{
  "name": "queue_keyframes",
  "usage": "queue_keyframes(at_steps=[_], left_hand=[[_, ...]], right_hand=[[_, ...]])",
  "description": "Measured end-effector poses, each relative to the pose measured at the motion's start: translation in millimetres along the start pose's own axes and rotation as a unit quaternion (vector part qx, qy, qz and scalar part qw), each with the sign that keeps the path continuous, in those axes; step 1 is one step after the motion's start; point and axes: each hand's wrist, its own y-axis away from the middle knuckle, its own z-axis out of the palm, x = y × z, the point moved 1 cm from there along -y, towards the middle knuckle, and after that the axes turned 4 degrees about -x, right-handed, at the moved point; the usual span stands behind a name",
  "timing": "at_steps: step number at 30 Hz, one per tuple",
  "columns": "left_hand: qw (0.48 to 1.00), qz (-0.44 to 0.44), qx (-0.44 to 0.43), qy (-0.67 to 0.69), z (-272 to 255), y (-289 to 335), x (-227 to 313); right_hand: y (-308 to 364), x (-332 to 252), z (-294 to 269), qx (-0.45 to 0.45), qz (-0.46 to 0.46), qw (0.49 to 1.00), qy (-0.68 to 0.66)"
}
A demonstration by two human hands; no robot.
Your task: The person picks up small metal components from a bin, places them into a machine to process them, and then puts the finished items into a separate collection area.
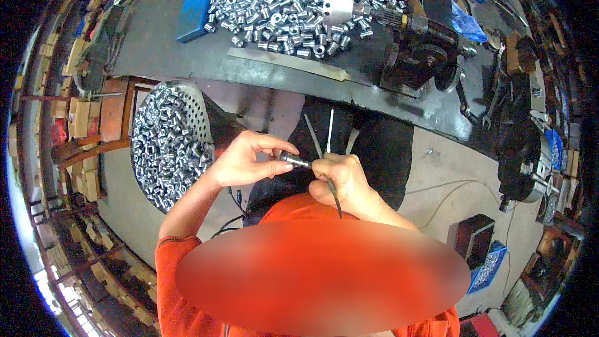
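Observation:
My left hand (249,159) pinches a small shiny metal sleeve (293,160) between thumb and fingers, in front of my body above my lap. The sleeve points right, and its far end meets the curled fingers of my right hand (343,178). That right hand is closed, and what its fingers grip is hidden. Just beyond it a thin white rod (331,126) and a thin grey rod (312,134) stick up over my dark trousers. A dark cable (337,200) runs from beneath the right hand toward my orange shirt.
Left of my lap stands a perforated metal basket (194,109) full of small metal sleeves. Ahead, the dark workbench (150,43) carries a heap of similar sleeves (274,9), a blue bin (196,6) and a geared machine (424,56). Shelves (81,118) line the left side.

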Motion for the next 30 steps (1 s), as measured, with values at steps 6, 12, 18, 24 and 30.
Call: queue_keyframes(at_steps=[6, 12, 18, 24, 30], left_hand=[[0.991, -0.029, 0.029, 0.127, 15, -3, -11], [0.998, -0.024, 0.05, 0.036, 21, -5, -4], [0.997, 0.038, 0.001, 0.061, 18, -7, -6], [0.995, 0.047, 0.002, 0.088, 21, -10, -10], [0.983, 0.128, 0.113, -0.061, 5, -13, -2]], right_hand=[[1, 3, -1, 0.013, 0.013, 0.999, -0.035], [0, 7, 1, 0.027, 0.0, 0.999, -0.025], [1, 6, -1, 0.015, 0.021, 0.995, -0.094], [0, 7, 2, 0.047, -0.009, 0.996, -0.071], [9, 14, -5, 0.012, 0.04, 0.988, -0.151]])
